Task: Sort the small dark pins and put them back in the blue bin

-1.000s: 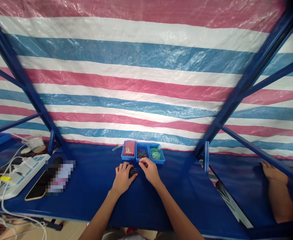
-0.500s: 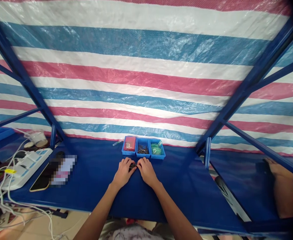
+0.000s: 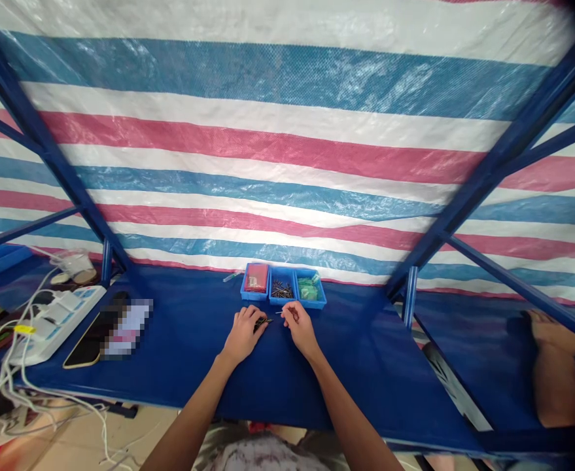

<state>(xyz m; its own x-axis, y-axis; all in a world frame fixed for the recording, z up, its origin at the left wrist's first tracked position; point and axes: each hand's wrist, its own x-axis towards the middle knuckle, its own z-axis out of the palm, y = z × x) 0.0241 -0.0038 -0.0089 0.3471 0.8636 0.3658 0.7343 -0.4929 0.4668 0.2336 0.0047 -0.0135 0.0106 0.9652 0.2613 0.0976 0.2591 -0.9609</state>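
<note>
My left hand [image 3: 242, 333] rests on the blue table, its fingers and thumb curled round a few dark screws [image 3: 262, 322] that show between them. To its right, my right hand [image 3: 301, 328] is raised slightly, thumb and fingers pinched on one thin shiny screw [image 3: 280, 313]. Just beyond both hands stand three joined blue bins. A red packet [image 3: 256, 278] sits in the left bin [image 3: 254, 296], loose dark screws [image 3: 281, 289] fill the middle bin [image 3: 282, 301], and green plastic bags [image 3: 309, 288] lie in the right bin [image 3: 314, 304].
On the left lie a phone [image 3: 84, 350], a blurred-out sheet [image 3: 127, 330] and a white power strip [image 3: 61, 327] with tangled cables. Blue metal posts [image 3: 468, 190] rise on both sides. Another person's arm [image 3: 559, 366] rests beyond the right post. A small clear tube [image 3: 231, 277] lies by the bins.
My right hand came from the middle bin to meet my left hand, then drew away to the right with a screw in its fingertips. My left hand stayed around its screws. The view tilted down.
</note>
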